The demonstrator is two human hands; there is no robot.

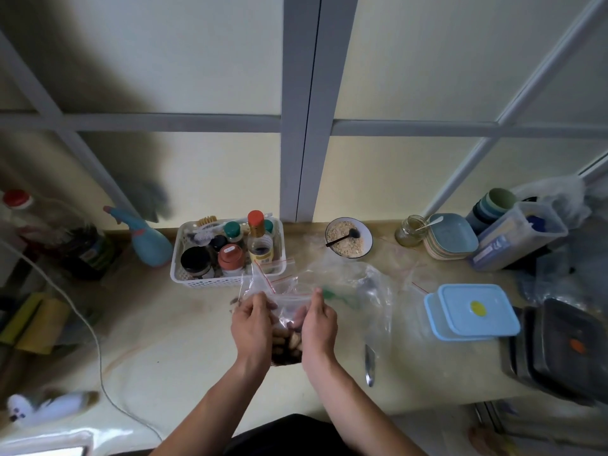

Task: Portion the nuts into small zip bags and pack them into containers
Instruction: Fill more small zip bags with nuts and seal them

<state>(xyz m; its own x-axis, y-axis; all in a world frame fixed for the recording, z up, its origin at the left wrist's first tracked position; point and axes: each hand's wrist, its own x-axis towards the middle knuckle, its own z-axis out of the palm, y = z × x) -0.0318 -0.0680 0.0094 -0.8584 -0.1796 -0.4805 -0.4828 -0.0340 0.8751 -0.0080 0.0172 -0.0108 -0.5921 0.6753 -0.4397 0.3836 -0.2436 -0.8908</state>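
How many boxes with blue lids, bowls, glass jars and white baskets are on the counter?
Boxes with blue lids: 2, stacked
Bowls: 1, the bowl of oats with a spoon in it
Glass jars: 1, the open jar near the plates
White baskets: 1, the basket full of bottles
Total: 5

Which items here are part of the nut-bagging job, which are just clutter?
Job: zip bag with nuts, pinched by left hand and right hand; spare zip bags; blue containers.

Clutter: condiment basket, oat bowl, glass jar, stacked plates, spray bottle.
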